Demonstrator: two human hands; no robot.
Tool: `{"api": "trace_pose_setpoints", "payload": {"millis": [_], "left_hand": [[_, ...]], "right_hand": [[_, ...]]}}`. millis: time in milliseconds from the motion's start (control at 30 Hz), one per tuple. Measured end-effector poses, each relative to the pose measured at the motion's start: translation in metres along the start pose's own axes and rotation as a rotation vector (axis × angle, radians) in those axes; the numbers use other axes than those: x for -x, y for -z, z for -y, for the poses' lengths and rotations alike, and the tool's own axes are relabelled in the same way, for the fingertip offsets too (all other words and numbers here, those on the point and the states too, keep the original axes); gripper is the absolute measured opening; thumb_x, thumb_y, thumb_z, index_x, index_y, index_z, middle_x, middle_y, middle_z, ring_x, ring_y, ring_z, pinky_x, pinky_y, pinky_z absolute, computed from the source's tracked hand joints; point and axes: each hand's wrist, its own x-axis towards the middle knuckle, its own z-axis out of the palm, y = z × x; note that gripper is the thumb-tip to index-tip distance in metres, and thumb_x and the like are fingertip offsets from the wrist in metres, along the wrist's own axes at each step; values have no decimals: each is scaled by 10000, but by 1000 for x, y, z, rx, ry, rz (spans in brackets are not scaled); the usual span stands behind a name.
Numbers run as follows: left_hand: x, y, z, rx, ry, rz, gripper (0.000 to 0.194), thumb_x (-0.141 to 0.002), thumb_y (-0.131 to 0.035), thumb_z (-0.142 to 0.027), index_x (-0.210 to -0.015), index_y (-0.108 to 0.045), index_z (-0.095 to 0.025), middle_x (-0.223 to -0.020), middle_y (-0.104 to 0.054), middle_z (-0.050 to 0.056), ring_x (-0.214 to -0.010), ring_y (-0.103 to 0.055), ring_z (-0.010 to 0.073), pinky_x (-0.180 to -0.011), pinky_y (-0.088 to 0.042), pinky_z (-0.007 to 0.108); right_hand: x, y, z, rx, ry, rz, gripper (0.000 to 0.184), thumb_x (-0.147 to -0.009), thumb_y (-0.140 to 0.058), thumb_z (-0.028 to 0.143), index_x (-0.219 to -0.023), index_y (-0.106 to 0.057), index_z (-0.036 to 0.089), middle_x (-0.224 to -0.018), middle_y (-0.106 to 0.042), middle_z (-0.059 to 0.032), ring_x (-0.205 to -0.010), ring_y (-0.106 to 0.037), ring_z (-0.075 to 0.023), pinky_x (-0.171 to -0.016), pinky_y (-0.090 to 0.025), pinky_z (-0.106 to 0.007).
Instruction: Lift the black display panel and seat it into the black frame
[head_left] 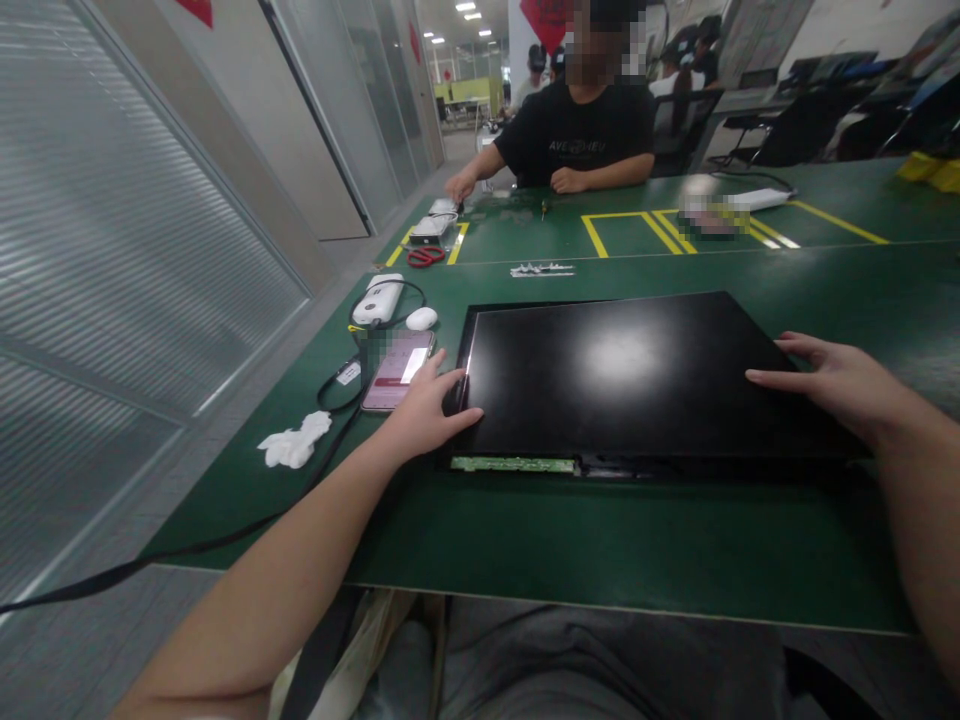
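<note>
A black flat display panel (600, 390) lies face up in front of me on the green table, with a dark frame edge showing under its far and left sides. A narrow green circuit board (517, 465) runs along part of its near edge. At the panel's left side, my left hand (424, 410) grips the edge, thumb on the screen's face. My right hand (832, 385) grips the opposite edge, its thumb also over the screen and some fingers hidden. Close beside my left hand lies a phone (397, 372) with its screen lit.
Left of the panel are a white power bank (379, 299), a white earbud case (421, 319), crumpled tissue (295, 441) and a black cable (330, 470). Red scissors (426, 257) and small white strips (541, 270) lie farther off. Across the table sits a person (577, 135) in black.
</note>
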Motion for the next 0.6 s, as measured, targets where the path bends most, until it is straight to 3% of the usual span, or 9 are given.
{"api": "trace_pose_setpoints", "payload": {"millis": [100, 367, 600], "left_hand": [[0, 0, -1, 12, 13, 10, 724, -820, -679, -601, -1365, -593, -132, -1626, -298, 219, -1512, -255, 428, -1218, -247, 574], [0, 0, -1, 11, 11, 21, 706, -832, -671, -558, -1375, -582, -115, -1629, -286, 230, -1509, -268, 419, -1215, -257, 564], [0, 0, -1, 11, 1, 31, 700, -841, -639, -571, -1391, -572, -143, -1622, -325, 206, -1504, -290, 405, -1209, -273, 570]], "right_hand": [[2, -1, 3, 14, -20, 5, 650, -316, -907, 467, -890, -720, 229, -1598, -423, -90, -1380, -470, -433, -1130, -419, -509], [2, -4, 3, 68, 14, 22, 643, -400, -890, 479, -972, -731, 232, -1629, -375, -67, -1304, -541, -412, -1041, -498, -470], [-9, -7, -9, 61, 62, 38, 587, -464, -860, 489, -973, -722, 233, -1601, -408, -88, -1335, -517, -405, -1106, -436, -474]]}}
